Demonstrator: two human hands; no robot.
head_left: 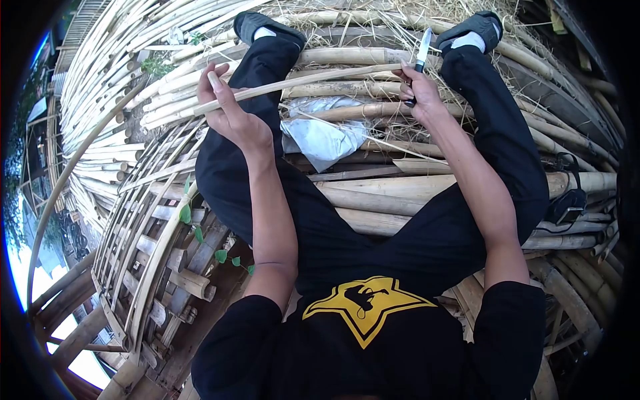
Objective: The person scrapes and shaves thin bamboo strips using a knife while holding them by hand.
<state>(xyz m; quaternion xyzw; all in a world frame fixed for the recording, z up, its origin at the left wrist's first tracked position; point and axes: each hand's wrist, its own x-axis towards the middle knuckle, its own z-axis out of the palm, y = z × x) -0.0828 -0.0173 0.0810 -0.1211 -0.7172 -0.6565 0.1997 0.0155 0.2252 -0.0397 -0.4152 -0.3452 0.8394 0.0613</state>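
Note:
A long pale bamboo strip [320,77] stretches between my two hands, above my knees. My left hand [237,123] is around its left part, with the thumb and forefinger pointing up and the other fingers partly hidden. In my right hand [421,93] is a knife [424,50], its black handle in the closed fingers and its blade pointing up and away from me. The strip's right end meets the thumb and fingertips of that same hand. Below the strip, between my legs, lies a crumpled whitish plastic sheet [327,137].
Bamboo poles [373,180] lie under and in front of me, with dry shavings [393,17] near my feet. At the left stands a slatted bamboo frame [160,247] beside a curved pole [57,187]. A small black bag [568,203] rests at the right.

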